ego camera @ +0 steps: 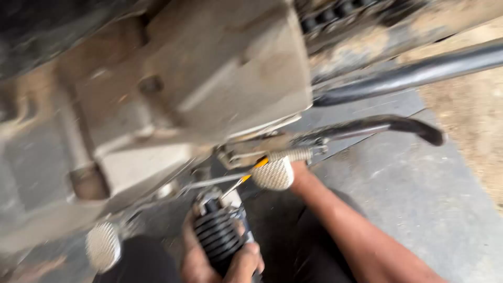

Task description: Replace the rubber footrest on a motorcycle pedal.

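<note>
Ribbed black rubber, the grip of a footrest point(217, 238), sits low in the middle of the view, under the engine of a motorcycle. Left hand point(217, 259) wraps it from below, fingers point(250, 257) curled closed around the ribs. Just above it a thin metal rod with a yellow-orange tip point(242, 180) slants up toward the right; it looks like a screwdriver shaft or similar tool, though blur makes this uncertain.

Right hand point(297, 173) reaches up from the lower right, forearm bare, to a pale cross-hatched pedal pad point(273, 173) beside a coiled spring point(293, 154). That pad hides most of the hand, so how far its fingers are closed, and whether they hold anything, cannot be told.

Above both hands hangs the dusty, tan-grey engine casing point(209, 78). A dark curved lever point(387, 126) runs right from the spring, and a black tube point(419, 73) crosses higher up. A drive chain point(335, 13) shows at the top edge. A second cross-hatched pad point(103, 246) sits at lower left. Grey concrete floor point(419, 194) lies beneath, with sandy ground point(471, 105) at right.
</note>
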